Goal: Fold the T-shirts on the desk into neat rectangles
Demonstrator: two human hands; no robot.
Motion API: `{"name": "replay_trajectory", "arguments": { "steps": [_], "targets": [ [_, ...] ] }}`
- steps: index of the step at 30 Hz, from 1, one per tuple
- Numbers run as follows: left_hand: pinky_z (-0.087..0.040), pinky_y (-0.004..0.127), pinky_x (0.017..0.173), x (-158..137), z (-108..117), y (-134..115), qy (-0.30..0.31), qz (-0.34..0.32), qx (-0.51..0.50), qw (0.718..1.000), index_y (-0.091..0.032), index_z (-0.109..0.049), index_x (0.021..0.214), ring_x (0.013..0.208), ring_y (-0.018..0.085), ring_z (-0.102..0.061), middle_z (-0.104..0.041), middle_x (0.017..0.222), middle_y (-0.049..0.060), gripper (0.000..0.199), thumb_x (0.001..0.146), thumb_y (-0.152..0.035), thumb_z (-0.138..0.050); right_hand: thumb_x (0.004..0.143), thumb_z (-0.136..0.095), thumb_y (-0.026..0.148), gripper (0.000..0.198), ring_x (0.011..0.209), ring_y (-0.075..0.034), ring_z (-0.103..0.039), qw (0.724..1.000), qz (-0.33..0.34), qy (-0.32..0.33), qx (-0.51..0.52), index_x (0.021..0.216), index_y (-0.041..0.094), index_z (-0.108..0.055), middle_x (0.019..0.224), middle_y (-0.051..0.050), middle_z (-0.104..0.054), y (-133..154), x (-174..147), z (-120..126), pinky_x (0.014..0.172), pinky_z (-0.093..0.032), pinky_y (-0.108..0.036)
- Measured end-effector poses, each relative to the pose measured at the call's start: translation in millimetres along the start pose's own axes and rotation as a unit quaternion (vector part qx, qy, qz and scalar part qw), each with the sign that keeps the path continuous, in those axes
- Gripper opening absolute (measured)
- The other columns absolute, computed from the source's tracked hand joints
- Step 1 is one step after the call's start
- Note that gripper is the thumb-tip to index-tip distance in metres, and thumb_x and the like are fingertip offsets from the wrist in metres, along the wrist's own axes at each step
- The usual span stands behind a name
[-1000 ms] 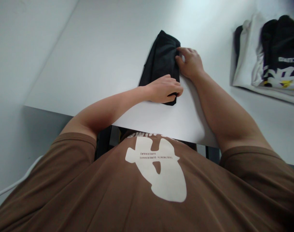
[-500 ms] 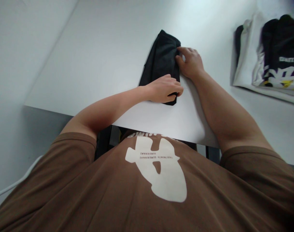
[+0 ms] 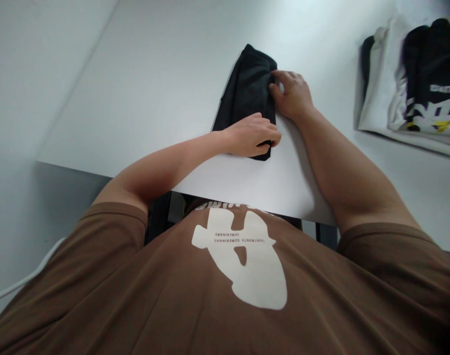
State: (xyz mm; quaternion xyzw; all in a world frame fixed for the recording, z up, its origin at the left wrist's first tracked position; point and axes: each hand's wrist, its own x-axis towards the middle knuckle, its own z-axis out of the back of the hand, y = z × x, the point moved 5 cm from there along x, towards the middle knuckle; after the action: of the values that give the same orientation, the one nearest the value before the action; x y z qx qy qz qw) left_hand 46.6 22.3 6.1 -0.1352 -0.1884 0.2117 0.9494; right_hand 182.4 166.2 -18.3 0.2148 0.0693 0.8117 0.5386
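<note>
A folded black garment (image 3: 250, 84) lies on the white table in front of me, its exact kind not plain from the folds. My left hand (image 3: 253, 135) reaches across its near end, and the fingers curl over the right edge with the cloth pinched between thumb and fingers. Higher up that same edge, my right hand (image 3: 292, 93) grips the cloth between thumb and forefinger. Part of the garment's near end is hidden beneath my left hand and wrist.
Folded clothes (image 3: 432, 84), black and white with a printed pattern, are stacked at the table's right. The white table (image 3: 154, 88) has its near edge close to my body. A wall (image 3: 32, 74) stands at the left, and a white cable (image 3: 28, 276) runs low beside it.
Both hands keep their places on the black garment. Only a very slight shift of the view shows, most visible at the stacked clothes on the right.
</note>
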Motion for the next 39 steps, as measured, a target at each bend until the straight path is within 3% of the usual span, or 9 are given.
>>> {"name": "replay_trajectory", "arguments": {
  "steps": [39],
  "targets": [
    [-0.040, 0.050, 0.093, 0.2, -4.0, 2.7, -0.008, -0.006, 0.010, 1.000, -0.025, -0.074, 0.102, 0.099, 0.028, -0.069, -0.078, 0.101, 0.006, 0.022, 0.089, -0.017, -0.059, 0.104, -0.056, 0.031, 0.048, 0.140, -0.036, -0.056, 1.000, -0.005, 0.004, 0.001, 0.151, 0.024, -0.063, 0.153, -0.010, -0.063, 4.4, -1.2, 2.7, 0.120, -0.041, -0.055]
  ]
}}
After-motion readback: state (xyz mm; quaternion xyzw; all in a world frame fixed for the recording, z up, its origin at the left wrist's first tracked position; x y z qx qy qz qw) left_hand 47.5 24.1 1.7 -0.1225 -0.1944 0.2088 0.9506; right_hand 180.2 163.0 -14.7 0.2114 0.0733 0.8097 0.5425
